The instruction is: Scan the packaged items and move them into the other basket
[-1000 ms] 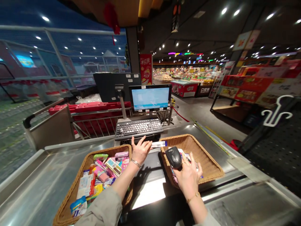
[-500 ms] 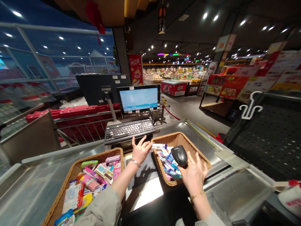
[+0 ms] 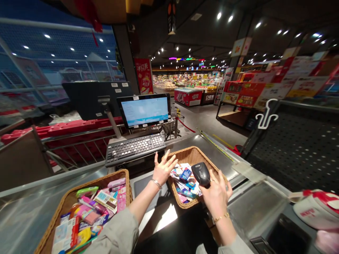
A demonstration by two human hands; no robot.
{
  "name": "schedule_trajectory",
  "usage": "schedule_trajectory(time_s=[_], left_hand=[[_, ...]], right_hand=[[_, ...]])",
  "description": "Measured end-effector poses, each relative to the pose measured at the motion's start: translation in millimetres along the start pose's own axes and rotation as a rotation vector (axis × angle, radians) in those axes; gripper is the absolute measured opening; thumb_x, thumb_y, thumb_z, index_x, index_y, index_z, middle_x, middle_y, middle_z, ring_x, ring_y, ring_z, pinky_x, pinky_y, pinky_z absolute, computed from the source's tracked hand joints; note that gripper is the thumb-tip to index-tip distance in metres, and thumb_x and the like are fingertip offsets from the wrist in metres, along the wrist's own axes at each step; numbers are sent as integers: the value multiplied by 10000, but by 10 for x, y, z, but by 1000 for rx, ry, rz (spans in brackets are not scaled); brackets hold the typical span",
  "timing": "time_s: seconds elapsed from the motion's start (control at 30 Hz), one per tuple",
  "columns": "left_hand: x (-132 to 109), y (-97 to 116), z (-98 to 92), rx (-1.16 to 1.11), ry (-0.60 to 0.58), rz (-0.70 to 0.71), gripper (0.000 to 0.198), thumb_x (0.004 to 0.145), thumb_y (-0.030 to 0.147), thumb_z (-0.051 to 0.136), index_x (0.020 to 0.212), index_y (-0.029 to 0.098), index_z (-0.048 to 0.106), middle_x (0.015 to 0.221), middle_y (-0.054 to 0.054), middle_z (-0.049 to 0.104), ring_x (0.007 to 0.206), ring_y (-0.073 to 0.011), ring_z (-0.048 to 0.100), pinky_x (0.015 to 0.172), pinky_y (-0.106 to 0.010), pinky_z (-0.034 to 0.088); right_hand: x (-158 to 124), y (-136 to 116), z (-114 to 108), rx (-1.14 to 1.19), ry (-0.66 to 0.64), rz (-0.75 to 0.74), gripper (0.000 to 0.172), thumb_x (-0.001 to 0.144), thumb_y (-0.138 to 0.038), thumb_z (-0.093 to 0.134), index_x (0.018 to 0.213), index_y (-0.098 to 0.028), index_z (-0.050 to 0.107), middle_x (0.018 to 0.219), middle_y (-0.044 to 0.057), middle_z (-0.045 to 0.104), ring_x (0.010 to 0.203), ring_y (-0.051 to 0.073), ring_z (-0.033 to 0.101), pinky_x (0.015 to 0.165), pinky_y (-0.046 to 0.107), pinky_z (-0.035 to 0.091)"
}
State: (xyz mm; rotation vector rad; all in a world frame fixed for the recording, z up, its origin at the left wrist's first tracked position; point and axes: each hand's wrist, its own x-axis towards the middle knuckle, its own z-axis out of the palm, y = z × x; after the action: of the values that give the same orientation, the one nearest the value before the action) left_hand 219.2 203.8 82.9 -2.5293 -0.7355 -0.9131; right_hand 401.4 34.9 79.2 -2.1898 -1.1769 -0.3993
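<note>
My right hand (image 3: 215,192) grips a black barcode scanner (image 3: 200,174), its head above the right wicker basket (image 3: 197,151). Small packets, in blue, white and pink, lie heaped inside that basket (image 3: 186,174). At the basket's left rim is my left hand (image 3: 164,168), fingers spread and nothing visible in them. To the left, another wicker basket (image 3: 129,183) holds mixed small goods, among them a pink pack (image 3: 121,198), a white and red box (image 3: 65,233) and a green item (image 3: 87,191). My left forearm hides part of its near side.
A keyboard (image 3: 136,146) and a lit monitor (image 3: 145,110) stand beyond my left hand. The metal counter (image 3: 185,137) runs past the right basket. On the right are a white hook (image 3: 266,114) on a black perforated panel (image 3: 296,144) and a red-and-white bag (image 3: 316,208).
The view has turned right. A white packet by my left fingertips is no longer there, and those fingers now stand spread at the right basket's rim. My right hand keeps the scanner.
</note>
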Motion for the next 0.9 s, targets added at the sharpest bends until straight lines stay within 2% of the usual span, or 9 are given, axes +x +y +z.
schedule_trajectory(time_s=[0.13,0.3,0.47,0.7,0.9], left_hand=[[45,50,9,-15,-34,-69,410,933,210,490,1321,337,521,1360,-55,587,1412,-279,342,1127,-687,-97],[-33,-35,-93,-19,-64,-142,426,922,204,481,1329,323,520,1388,-62,558,1415,-285,337,1124,-691,-103],[-192,-147,-284,26,-83,-237,438,914,264,515,1349,311,509,1402,-70,543,1406,-308,349,1124,-690,-106],[-466,-316,-544,120,-134,-368,394,945,348,465,1332,311,528,1417,-60,526,1422,-294,321,1123,-694,-88],[-674,-429,-716,157,-157,-430,392,954,325,439,1336,301,527,1424,-60,516,1431,-282,305,1122,-686,-104]], right_hand=[[26,34,18,-2,3,5,539,812,-422,461,1244,-125,585,1286,158,610,1355,284,348,1076,504,160],[62,-25,74,10,-40,-37,432,823,-407,487,1140,-162,648,1260,115,639,1369,287,326,1086,515,138],[72,-193,151,38,-70,-92,361,825,-385,504,1079,-191,673,1238,92,655,1356,282,351,1082,523,157],[83,-488,225,55,-173,-127,394,812,-412,496,1094,-202,674,1280,91,630,1348,276,363,1089,509,145],[34,-649,332,94,-159,-185,378,827,-418,497,1089,-210,672,1219,96,665,1345,283,373,1081,511,151]])
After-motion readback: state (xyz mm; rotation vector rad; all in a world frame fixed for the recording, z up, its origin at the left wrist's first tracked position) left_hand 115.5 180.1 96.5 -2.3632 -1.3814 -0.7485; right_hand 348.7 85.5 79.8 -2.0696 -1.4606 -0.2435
